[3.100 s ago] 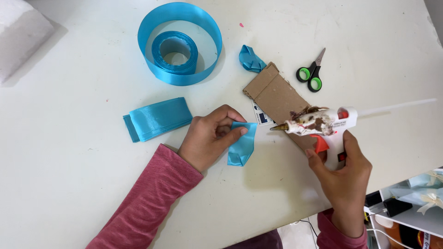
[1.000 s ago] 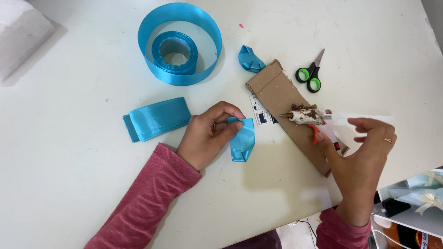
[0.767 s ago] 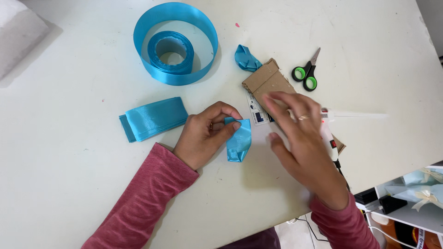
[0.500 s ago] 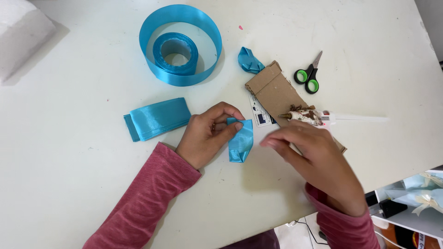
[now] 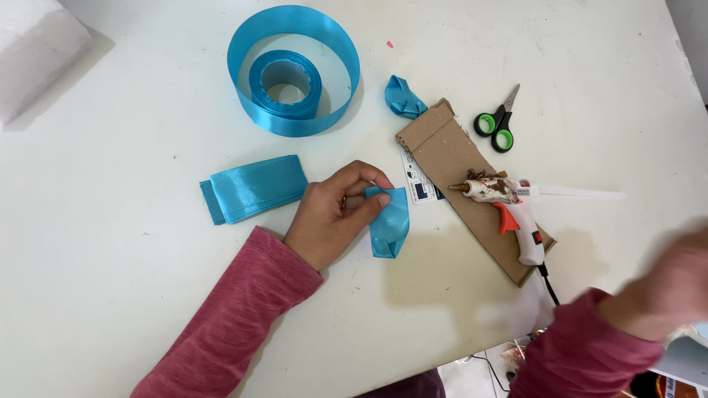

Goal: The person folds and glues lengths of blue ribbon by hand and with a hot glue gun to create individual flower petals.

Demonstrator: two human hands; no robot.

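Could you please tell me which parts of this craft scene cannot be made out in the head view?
- Right hand: motion-blurred at the right edge; open or shut cannot be told.
- Folded ribbon piece: its top corner is covered by the left hand fingers pinching it.
- Glue gun cord: runs off the table's near edge.
- White block: cut off by the top-left corner.

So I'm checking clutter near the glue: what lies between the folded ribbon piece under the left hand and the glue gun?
In the head view, between the folded ribbon piece and the glue gun: a small printed card and the cardboard strip.
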